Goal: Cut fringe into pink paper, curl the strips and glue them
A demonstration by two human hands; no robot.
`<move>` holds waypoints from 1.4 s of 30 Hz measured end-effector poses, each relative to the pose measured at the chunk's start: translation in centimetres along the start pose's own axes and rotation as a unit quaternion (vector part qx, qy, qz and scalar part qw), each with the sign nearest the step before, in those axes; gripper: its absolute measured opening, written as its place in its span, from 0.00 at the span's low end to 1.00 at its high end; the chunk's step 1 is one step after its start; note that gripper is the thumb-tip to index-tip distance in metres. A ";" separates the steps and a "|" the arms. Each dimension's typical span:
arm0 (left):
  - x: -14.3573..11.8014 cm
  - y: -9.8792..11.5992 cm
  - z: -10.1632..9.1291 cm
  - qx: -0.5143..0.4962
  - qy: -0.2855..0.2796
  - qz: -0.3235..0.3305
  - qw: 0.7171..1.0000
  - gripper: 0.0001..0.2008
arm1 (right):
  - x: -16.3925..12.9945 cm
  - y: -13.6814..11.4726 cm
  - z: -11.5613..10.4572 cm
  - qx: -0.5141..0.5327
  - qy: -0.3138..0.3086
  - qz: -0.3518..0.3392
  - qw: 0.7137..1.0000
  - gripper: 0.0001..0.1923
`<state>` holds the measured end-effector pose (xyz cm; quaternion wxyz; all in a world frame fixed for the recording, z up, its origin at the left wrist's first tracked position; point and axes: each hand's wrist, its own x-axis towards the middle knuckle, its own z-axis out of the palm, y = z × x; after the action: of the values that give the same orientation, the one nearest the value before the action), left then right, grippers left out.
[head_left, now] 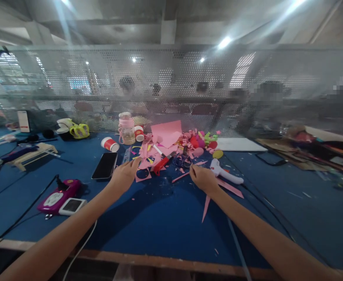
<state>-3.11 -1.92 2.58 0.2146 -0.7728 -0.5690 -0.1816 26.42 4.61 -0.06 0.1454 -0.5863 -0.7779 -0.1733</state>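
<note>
The background is filled by a grey perforated metal partition [95,74], in front of which a broad blue tabletop [159,238] is spread. Its middle is covered by a loose heap of pink cut pieces [145,150], topped at the back by a folded pink sheet [166,132]. The left hand [124,174] is held at the heap's near left edge, fingers bent and drawn together; the right hand [203,178] is held at its near right edge, fingers curled in. Whether anything is gripped by either cannot be told. Beside the right hand, a white pistol-shaped glue gun [225,172] is laid on its side. Behind the heap's left end, a clear bottle with a pink top [127,128] is stood upright. Near the left hand, a flat black phone [104,166] is set down, screen up. Between the hands, a red-handled tool [160,166] is rested against the scraps. A pink square with a round hole [149,177] is placed just beside the left fingertips, and a narrow pink strip [181,177] is seen close to the right ones.
</note>
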 end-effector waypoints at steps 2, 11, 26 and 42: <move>0.1 -0.2 0.4 -0.009 0.060 0.017 0.998 0.17 | 0.4 1.4 0.3 -0.004 0.006 -0.007 1.000 0.17; 1.8 3.4 1.5 -0.074 0.062 0.276 0.956 0.17 | 0.3 2.8 0.8 0.018 0.011 -0.073 0.997 0.17; 1.1 5.5 4.0 -0.223 -0.157 0.202 0.941 0.32 | -0.3 -1.0 -0.3 0.081 0.109 -0.031 0.990 0.10; 0.9 5.4 4.5 -0.210 -0.162 0.121 0.957 0.30 | -0.6 -1.0 0.0 0.089 0.114 0.036 0.989 0.06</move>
<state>2.50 -0.20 -1.46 -0.0271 -0.8826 -0.4474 -0.1417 25.64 3.83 -0.41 0.2910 -0.5750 -0.7468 -0.1640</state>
